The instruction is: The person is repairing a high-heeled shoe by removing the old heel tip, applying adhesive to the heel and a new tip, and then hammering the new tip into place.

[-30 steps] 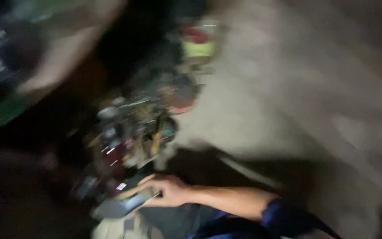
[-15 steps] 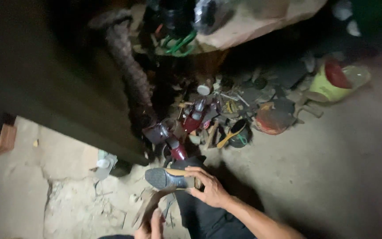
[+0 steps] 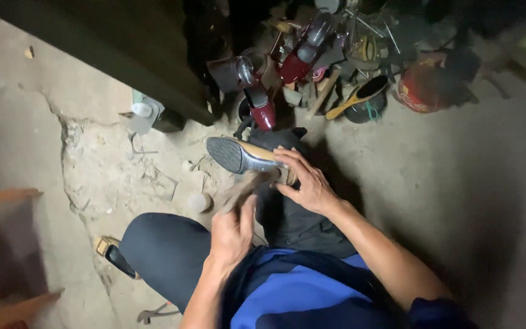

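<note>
A shoe (image 3: 238, 155) with a grey treaded sole and a tan edge lies sole-up on a black cloth-covered stand (image 3: 284, 139) in front of my knees. My right hand (image 3: 308, 183) grips the shoe at its heel end. Just below the shoe, my left hand (image 3: 232, 234) is closed on a blurred brownish tool (image 3: 243, 187), whose tip touches or nearly touches the shoe's edge. What kind of tool it is cannot be told.
Behind the stand is a heap of dark red shoes (image 3: 263, 109), a wooden-backed brush (image 3: 357, 97) and a red tin (image 3: 424, 85). A white bottle (image 3: 144, 113), a small white cap (image 3: 199, 201), pliers (image 3: 153, 314) and another shoe (image 3: 114, 253) lie on the cracked floor.
The view has swung down and closer. My left hand has come up from the bottom edge to the shoe with the tool in it. My right hand still holds the shoe.
</note>
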